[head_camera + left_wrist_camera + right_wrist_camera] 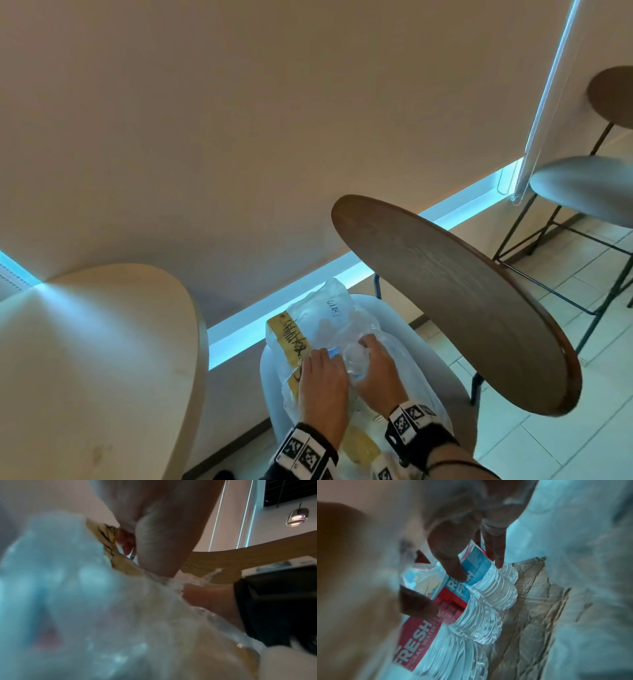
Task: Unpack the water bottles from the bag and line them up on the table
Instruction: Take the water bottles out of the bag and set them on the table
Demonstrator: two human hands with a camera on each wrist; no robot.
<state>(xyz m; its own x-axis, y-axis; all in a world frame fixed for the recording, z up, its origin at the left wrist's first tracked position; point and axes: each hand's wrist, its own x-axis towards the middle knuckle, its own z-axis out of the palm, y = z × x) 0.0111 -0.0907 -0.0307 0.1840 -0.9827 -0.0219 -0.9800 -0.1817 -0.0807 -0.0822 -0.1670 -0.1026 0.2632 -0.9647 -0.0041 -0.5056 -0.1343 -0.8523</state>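
A clear plastic bag (330, 313) with a yellow taped strip (291, 337) lies on a white chair seat (407, 334). Both hands are at its mouth. My left hand (322, 378) pinches the bag's edge by the yellow strip (109, 536) between thumb and fingers (126, 543). My right hand (375, 371) reaches inside, its fingers curled round a ribbed clear water bottle (498, 591) with a blue and red label. Two more water bottles (477, 622) lie beside it in the bag. One bottle's blue cap (334, 351) shows between the hands.
A cream table (102, 359) stands to the left of the seat. The chair's dark wooden backrest (462, 291) rises to the right of the bag. Another chair (582, 185) stands further right on the tiled floor (534, 442). A beige wall lies ahead.
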